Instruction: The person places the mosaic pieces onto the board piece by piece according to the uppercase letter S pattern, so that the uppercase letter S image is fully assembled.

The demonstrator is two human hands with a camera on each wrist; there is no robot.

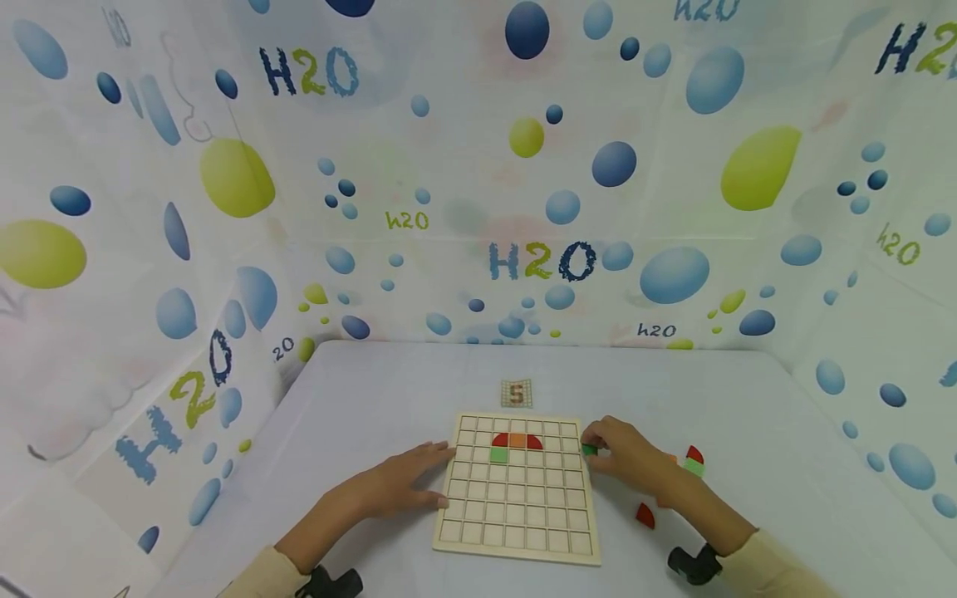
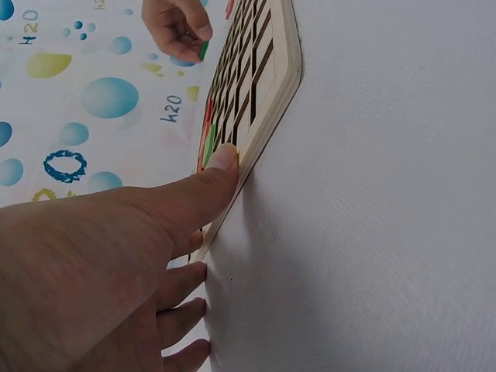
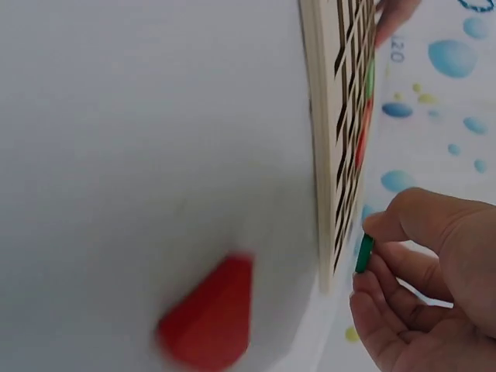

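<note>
A wooden grid board (image 1: 516, 557) lies on the white table. Set in its upper cells are two red rounded-corner tiles (image 1: 500, 441), an orange square tile (image 1: 517, 440) between them and a light green square tile (image 1: 499, 455) below the left red one. My left hand (image 1: 399, 482) rests at the board's left edge, fingers extended, its thumb on the frame in the left wrist view. Just off the board's upper right edge, my right hand (image 1: 630, 455) pinches a small green tile (image 3: 363, 253) between thumb and fingertips.
Behind the board lies a small gridded card (image 1: 516, 393) with an S-like figure. Right of the board are a loose red tile (image 1: 645, 516), another red tile (image 1: 696, 453) and a light green tile (image 1: 694, 467). Patterned sheeting (image 1: 463, 149) encloses the table's back and sides.
</note>
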